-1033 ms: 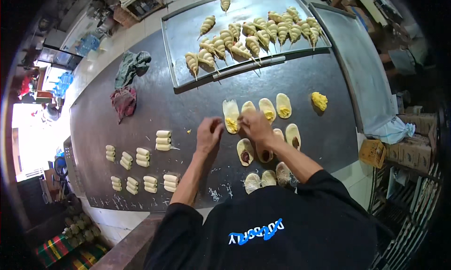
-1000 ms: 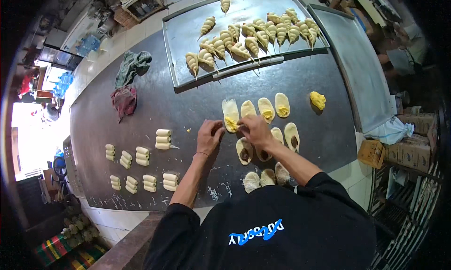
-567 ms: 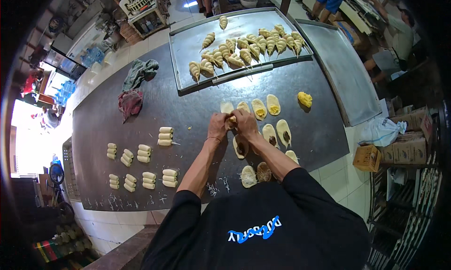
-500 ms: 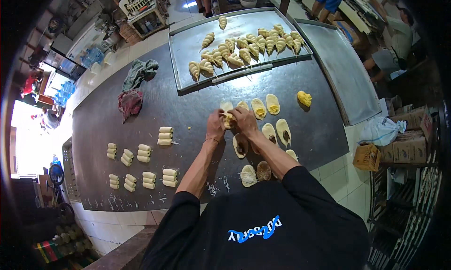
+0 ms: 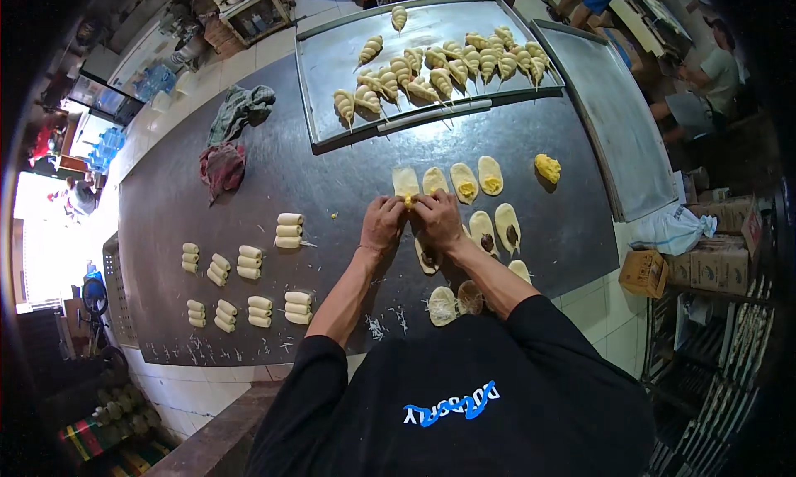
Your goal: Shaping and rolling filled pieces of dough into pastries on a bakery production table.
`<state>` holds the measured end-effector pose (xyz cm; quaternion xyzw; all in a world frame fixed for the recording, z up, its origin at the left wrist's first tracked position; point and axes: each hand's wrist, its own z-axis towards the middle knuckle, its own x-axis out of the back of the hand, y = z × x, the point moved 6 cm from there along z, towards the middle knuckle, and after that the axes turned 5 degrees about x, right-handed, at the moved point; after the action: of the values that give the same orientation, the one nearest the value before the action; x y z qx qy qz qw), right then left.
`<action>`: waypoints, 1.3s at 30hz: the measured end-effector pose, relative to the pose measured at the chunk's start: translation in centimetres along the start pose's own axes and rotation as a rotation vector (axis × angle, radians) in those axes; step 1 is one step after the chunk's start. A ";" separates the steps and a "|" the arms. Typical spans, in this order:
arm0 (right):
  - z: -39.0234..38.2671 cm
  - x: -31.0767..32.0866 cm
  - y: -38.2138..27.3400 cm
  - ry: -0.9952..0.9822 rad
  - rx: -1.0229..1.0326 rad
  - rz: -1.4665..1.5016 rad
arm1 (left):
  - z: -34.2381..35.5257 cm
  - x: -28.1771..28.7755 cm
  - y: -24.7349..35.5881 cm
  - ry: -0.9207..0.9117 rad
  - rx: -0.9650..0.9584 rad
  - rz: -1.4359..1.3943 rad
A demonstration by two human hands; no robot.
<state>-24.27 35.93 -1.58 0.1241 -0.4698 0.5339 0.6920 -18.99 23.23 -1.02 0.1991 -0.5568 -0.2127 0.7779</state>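
Note:
A flat oval of dough (image 5: pixel 405 180) lies on the dark table, its far end showing beyond my fingertips. My left hand (image 5: pixel 383 224) and my right hand (image 5: pixel 439 220) meet at its near end, fingers curled and pinching the dough over a yellow filling (image 5: pixel 409 201). Just right of my right hand are more dough ovals (image 5: pixel 491 177), some topped with yellow filling. Nearer me, dough ovals with a dark brown filling (image 5: pixel 486 241) are partly covered by my right forearm. A lump of yellow filling (image 5: pixel 547 168) sits farther right.
A metal tray (image 5: pixel 332 54) with several spiral-wrapped doughs on sticks stands at the far side. Small stacked dough rolls (image 5: pixel 299 308) sit at the left, near white shreds (image 5: pixel 376 328). Crumpled cloths (image 5: pixel 222 170) lie far left. Another metal tray (image 5: pixel 593 104) is at right; people are beyond.
My hands have drawn level at the near end of the dough, and the fingers now fold that end over the filling. The whole view has shifted slightly.

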 end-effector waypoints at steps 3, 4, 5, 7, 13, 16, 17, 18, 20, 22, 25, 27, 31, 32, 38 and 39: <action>-0.6 0.3 -0.2 -0.098 0.007 0.111 | -0.3 -0.2 0.0 -0.134 0.016 -0.038; -1.3 1.0 -0.1 -0.025 -0.034 0.218 | -0.9 0.2 1.3 -0.127 -0.024 -0.084; -1.1 1.2 -0.4 -0.030 -0.034 0.226 | -1.4 0.8 2.0 -0.114 -0.054 -0.121; -0.6 0.9 -0.6 -0.120 -0.070 0.210 | -1.3 -0.1 1.0 -0.126 -0.032 -0.078; 4.2 -1.0 4.1 -0.212 -0.427 0.097 | 3.2 -0.6 -6.4 -0.138 0.762 -0.033; 3.8 -0.2 3.8 -0.177 -0.342 0.200 | 3.2 -0.6 -5.6 -0.132 0.515 -0.180; 3.3 1.0 3.1 -0.107 -0.237 0.283 | 3.1 -0.3 -4.1 -0.122 0.347 -0.283; 2.3 0.8 2.4 -0.179 -0.159 0.178 | 2.7 0.0 -2.7 -0.100 0.112 -0.245; 2.6 0.6 2.6 -0.049 -0.103 0.146 | 2.9 -1.2 -2.5 -0.127 0.178 -0.100; 5.2 -0.3 4.0 0.023 -0.155 0.067 | 5.6 -1.9 -3.9 -0.085 0.219 -0.043; 8.4 -1.7 6.8 0.020 -0.201 0.002 | 10.4 -1.1 -7.6 0.145 0.273 0.060; 9.3 -1.9 7.5 -0.064 -0.210 0.123 | 11.6 -0.5 -10.0 0.101 0.394 -0.121; 7.0 -1.0 5.4 -0.153 0.032 0.317 | 7.8 -0.7 -10.5 0.033 0.652 -0.381; 7.8 -1.3 5.2 -0.141 0.018 0.276 | 6.2 0.0 -11.2 0.208 0.678 -0.448; 11.3 -5.3 9.5 -0.461 -0.280 0.490 | 0.6 1.9 -9.5 0.388 0.886 -0.785; 11.0 -5.2 8.9 -0.453 -0.271 0.487 | -0.5 2.9 -8.3 0.413 0.842 -0.771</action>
<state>-37.55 28.83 -2.78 0.0306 -0.6935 0.5749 0.4331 -18.58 14.73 -3.42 0.7143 -0.3184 -0.1976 0.5911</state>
